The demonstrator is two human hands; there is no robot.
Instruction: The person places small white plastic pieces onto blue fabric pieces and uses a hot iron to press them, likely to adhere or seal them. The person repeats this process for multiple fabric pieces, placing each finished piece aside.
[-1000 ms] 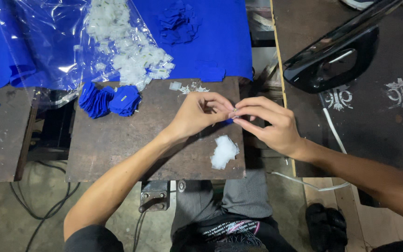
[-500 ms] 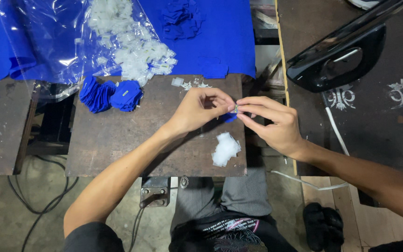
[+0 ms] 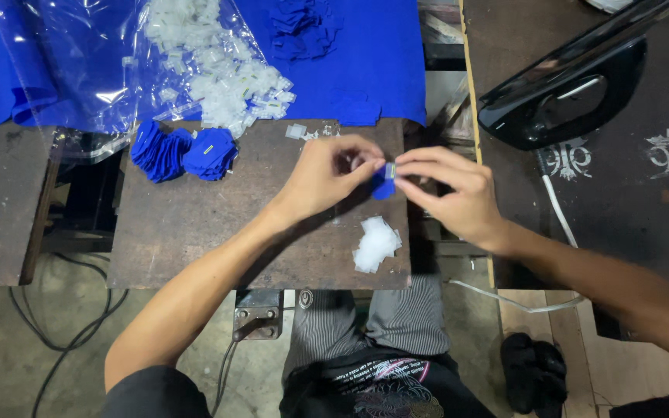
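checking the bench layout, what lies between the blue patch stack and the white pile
Head view: only bare brown bench top between the blue stack and white pile, crossed by the left forearm.

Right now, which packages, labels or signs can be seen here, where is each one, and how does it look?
Clear plastic bag: top left on the blue cloth, shiny, spilling small whitish tags.
Small label: pinched between left hand and right hand, pale, on a blue piece.
Stack of white labels: on the brown table, below the hands.

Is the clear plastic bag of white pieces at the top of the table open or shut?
Open: the clear plastic bag lies flat on the blue cloth, and white pieces spill from its mouth toward the table.
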